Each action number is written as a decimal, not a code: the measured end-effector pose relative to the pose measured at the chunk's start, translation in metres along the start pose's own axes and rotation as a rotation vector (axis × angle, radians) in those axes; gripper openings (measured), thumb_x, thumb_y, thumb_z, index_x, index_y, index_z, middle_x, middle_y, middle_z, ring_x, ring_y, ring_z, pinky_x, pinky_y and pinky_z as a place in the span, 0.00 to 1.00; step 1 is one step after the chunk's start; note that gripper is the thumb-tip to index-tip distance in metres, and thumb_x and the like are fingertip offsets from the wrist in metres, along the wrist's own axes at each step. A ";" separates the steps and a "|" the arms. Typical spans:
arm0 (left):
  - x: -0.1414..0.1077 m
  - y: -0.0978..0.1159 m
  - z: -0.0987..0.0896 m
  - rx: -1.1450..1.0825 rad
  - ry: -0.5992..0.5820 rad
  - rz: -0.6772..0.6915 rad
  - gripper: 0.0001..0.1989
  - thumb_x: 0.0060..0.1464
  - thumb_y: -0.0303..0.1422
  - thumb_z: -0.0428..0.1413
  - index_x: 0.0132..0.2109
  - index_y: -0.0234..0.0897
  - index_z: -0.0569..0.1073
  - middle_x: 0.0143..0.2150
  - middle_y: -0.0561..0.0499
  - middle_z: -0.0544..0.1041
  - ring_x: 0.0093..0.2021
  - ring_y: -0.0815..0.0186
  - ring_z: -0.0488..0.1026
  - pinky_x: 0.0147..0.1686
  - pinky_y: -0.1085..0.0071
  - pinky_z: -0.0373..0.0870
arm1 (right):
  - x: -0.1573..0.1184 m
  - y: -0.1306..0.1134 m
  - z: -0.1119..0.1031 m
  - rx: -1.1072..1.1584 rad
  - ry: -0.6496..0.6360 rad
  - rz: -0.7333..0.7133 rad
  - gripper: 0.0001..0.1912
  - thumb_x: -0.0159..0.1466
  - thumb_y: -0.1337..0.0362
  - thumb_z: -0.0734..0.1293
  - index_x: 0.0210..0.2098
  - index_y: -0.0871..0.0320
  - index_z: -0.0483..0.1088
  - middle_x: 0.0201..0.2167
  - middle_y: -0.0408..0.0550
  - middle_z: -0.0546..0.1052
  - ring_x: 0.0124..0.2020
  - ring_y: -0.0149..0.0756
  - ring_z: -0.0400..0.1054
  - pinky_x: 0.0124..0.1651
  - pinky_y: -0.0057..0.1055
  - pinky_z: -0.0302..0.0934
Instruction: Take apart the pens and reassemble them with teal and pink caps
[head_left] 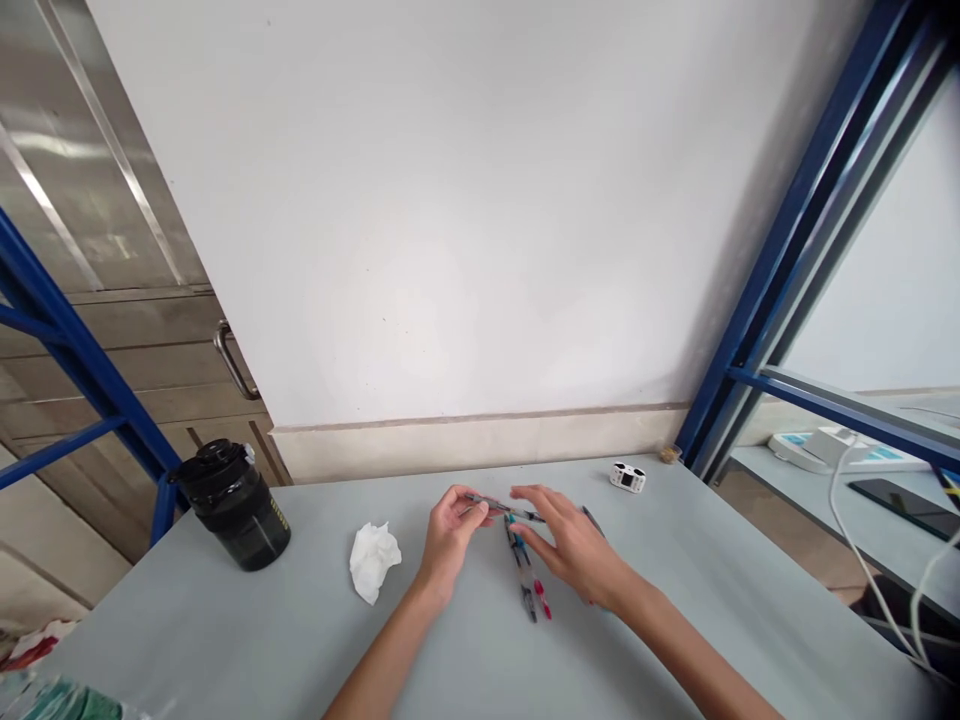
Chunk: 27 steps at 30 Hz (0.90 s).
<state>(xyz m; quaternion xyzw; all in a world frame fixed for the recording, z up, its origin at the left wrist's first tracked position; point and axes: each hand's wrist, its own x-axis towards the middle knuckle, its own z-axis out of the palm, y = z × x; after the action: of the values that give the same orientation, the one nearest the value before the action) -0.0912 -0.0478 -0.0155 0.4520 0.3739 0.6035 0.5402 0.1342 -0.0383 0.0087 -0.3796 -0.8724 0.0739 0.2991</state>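
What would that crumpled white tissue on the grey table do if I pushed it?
The crumpled white tissue would probably slide rather than roll, since its outline is ragged. Its thin-looking creases suggest it's floppy and light, and nothing rests on it, so a puff might shift it.

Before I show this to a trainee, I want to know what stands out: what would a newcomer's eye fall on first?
Probably the left hand, holding a slim pen near the middle of the grey table, and the right hand beside it, thumb and fingers apart. Next, perhaps, the black bottle at the table's left, then the crumpled white tissue between bottle and left hand.
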 end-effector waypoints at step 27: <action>-0.002 -0.010 -0.018 1.008 0.026 0.519 0.20 0.78 0.42 0.44 0.37 0.42 0.69 0.32 0.51 0.73 0.35 0.61 0.70 0.40 0.68 0.66 | 0.016 0.024 0.027 -0.040 0.023 -0.222 0.10 0.83 0.66 0.55 0.50 0.53 0.67 0.38 0.43 0.73 0.32 0.35 0.67 0.36 0.31 0.57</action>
<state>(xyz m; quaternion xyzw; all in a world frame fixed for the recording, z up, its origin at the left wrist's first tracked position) -0.1047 -0.0474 -0.0307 0.7237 0.4990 0.4687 0.0868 0.1254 -0.0078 -0.0142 -0.2874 -0.9068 0.0184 0.3078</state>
